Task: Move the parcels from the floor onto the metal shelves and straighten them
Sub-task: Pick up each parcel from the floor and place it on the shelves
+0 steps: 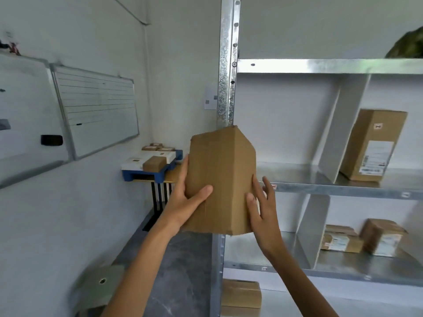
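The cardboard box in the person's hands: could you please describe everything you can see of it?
The cardboard box is brown, tall and roughly upright, held in the air with one vertical edge turned towards the camera, in front of the metal shelf post. No label shows on its two visible faces. The left hand grips its left side, thumb across the front; the right hand presses straight fingers against its right face.

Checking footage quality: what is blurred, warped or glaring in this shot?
Head view: soft, even light, no harsh glare; wide-angle lens skews the whiteboard and shelf post; lower-left corner is smeared; the parcel, left hand and right hand are fairly sharp.
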Action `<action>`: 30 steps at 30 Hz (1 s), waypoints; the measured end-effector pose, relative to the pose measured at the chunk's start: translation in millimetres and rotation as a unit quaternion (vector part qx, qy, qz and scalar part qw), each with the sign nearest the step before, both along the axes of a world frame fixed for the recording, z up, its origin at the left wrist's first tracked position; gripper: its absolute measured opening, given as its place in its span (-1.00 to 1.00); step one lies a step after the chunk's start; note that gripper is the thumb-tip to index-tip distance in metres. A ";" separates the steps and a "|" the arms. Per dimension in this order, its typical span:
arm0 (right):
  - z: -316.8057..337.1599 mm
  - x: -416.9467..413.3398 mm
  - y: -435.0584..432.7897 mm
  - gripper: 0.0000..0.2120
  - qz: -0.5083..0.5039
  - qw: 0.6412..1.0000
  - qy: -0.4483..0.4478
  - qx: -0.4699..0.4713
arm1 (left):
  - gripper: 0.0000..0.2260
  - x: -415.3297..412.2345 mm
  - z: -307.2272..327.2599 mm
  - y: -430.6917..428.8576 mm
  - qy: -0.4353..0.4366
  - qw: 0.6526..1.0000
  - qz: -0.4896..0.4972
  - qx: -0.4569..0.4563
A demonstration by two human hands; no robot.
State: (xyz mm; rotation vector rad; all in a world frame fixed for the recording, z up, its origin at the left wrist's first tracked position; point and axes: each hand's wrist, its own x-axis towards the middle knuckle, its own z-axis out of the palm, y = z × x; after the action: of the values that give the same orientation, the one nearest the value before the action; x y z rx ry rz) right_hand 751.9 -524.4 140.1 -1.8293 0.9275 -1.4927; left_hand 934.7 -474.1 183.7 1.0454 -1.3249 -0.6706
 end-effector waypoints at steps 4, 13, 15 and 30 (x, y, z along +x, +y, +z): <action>12.7 -28.1 5.4 -0.16 0.076 0.997 -0.010 0.009 | -0.08 -63.7 -11.0 -15.0 -0.040 0.997 0.008 -0.062; 21.2 -109.3 7.2 -0.33 0.016 0.994 -0.104 -0.002 | -0.60 -125.2 -2.3 -37.1 0.032 0.990 -0.090 -0.108; 18.8 -128.6 3.9 -0.26 -0.001 0.993 -0.119 0.010 | -0.64 -128.6 -1.8 -41.8 0.007 0.988 -0.095 -0.124; 11.5 -181.7 -11.3 -0.57 0.027 0.976 -0.210 0.046 | -0.42 -143.3 2.7 -58.7 0.043 0.979 -0.150 -0.134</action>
State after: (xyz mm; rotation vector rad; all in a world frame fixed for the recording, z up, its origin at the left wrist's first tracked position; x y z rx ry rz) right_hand 570.2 -535.8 151.6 -1.3836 0.7179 -1.6842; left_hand 791.4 -532.8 186.4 0.5979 -1.4658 -0.7270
